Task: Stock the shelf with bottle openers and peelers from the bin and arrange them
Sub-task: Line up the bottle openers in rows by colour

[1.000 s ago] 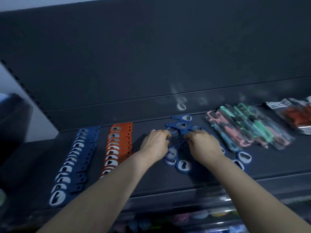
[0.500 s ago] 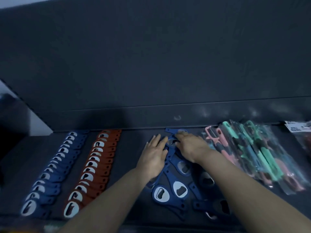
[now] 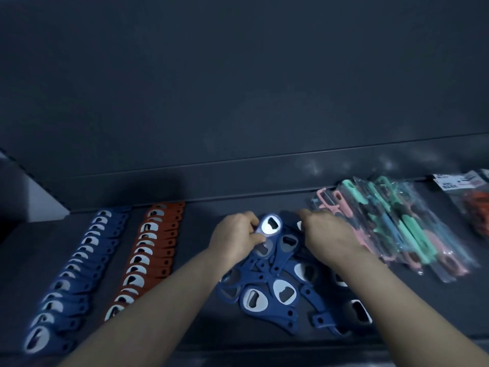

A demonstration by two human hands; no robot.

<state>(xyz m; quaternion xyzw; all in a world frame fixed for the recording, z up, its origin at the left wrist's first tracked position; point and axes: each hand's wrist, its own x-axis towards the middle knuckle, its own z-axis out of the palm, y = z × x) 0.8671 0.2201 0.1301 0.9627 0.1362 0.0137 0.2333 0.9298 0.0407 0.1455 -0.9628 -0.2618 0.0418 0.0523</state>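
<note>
While my left hand [image 3: 235, 235] pinched one blue bottle opener [image 3: 270, 225] at centre frame, its grip closed on the head, my right hand [image 3: 326, 234] lay curled over the back of the loose blue pile [image 3: 272, 290]; whether it held anything I could not tell. Two neat rows, blue [image 3: 71, 274] and orange [image 3: 148, 255], filled the shelf [image 3: 206, 215] at lower left, with bagged peelers [image 3: 397, 229] at right. I judged this pile half sorted; next, laying openers overlapped in a third row.
</note>
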